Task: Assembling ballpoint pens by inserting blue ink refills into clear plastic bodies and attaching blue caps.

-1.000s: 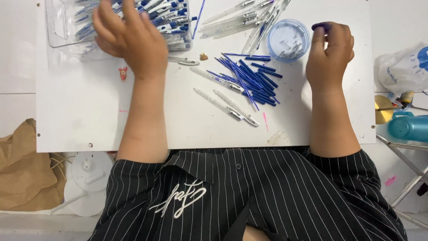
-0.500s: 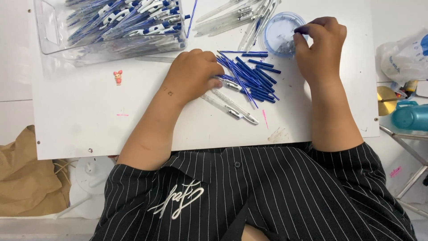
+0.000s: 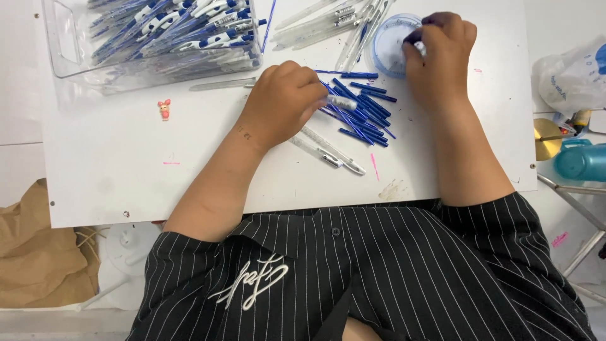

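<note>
My left hand [image 3: 283, 101] rests on the white table [image 3: 126, 170], fingers closed around a clear pen barrel [image 3: 341, 101] at the edge of a pile of blue ink refills [image 3: 363, 117]. My right hand [image 3: 442, 57] is at the rim of a small round clear dish [image 3: 386, 44], pinching a small white part between thumb and fingers. Two clear pen barrels [image 3: 328, 150] lie just below my left hand. A clear plastic bin [image 3: 69, 57] at the top left holds several finished blue-and-white pens.
More clear barrels [image 3: 328, 22] lie at the top centre. A small red figure sticker [image 3: 165, 108] is on the table. A brown paper bag [image 3: 31, 252] sits on the floor at left; a plastic bag [image 3: 571, 72] and teal bottle [image 3: 581, 161] at right.
My left hand came down from the bin to the refill pile and closed on a clear barrel. My right hand shifted to the dish rim with a small part.
</note>
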